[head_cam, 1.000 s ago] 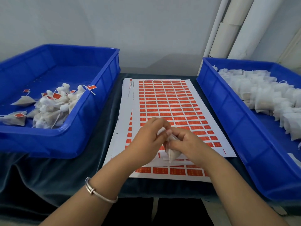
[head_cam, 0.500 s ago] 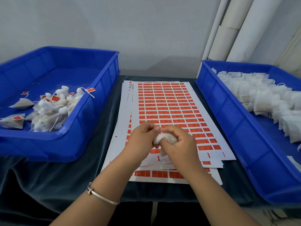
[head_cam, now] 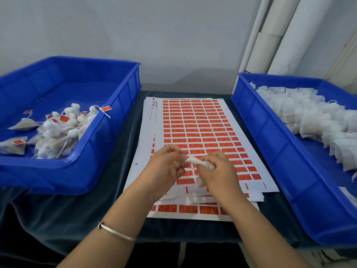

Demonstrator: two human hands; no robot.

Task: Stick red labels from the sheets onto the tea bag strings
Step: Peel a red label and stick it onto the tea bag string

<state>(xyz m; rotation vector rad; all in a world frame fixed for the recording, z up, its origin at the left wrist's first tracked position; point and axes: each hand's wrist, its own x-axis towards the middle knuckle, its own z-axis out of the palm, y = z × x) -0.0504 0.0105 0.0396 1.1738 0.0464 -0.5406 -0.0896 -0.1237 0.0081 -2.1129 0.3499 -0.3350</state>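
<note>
Soft, even indoor light falls from above, bright on the pale wall (head_cam: 173, 35) and without harsh glare. Faint sheen marks the blue bin (head_cam: 108, 144) rims. Shadows pool under the dark desk (head_cam: 48, 209) cloth's front edge. Wide-angle distortion bows the frame's edges; fine print on the label sheets (head_cam: 195, 120) blurs slightly.

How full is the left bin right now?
Partly full: the left bin holds one heap of labelled tea bags at its near end; its far floor shows bare blue.
</note>
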